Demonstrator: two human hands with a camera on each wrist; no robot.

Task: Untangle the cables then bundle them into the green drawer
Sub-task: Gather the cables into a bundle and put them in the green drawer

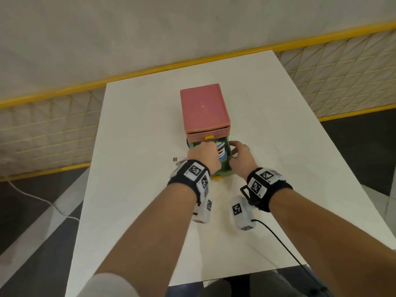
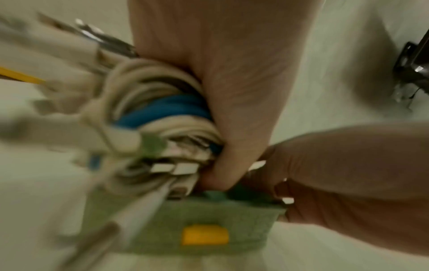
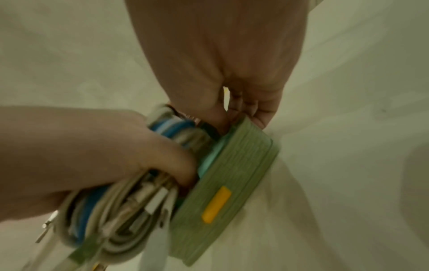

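Cables (image 2: 160, 110) clenched in left hand (image 1: 205, 156) over green drawer (image 3: 234, 176), right hand's (image 1: 240, 157) grip on its rim.

Motion blur smears the coiled cables (image 2: 160, 110) in the left wrist view, leaving their plugs and loose ends at the picture's left edge unreadable. From the head camera, the left hand (image 1: 204, 155) covers most of the green drawer (image 1: 226, 169), hiding its interior and the bundle's lower part. The right hand's fingertips (image 3: 234, 113) disappear behind the drawer's far rim.
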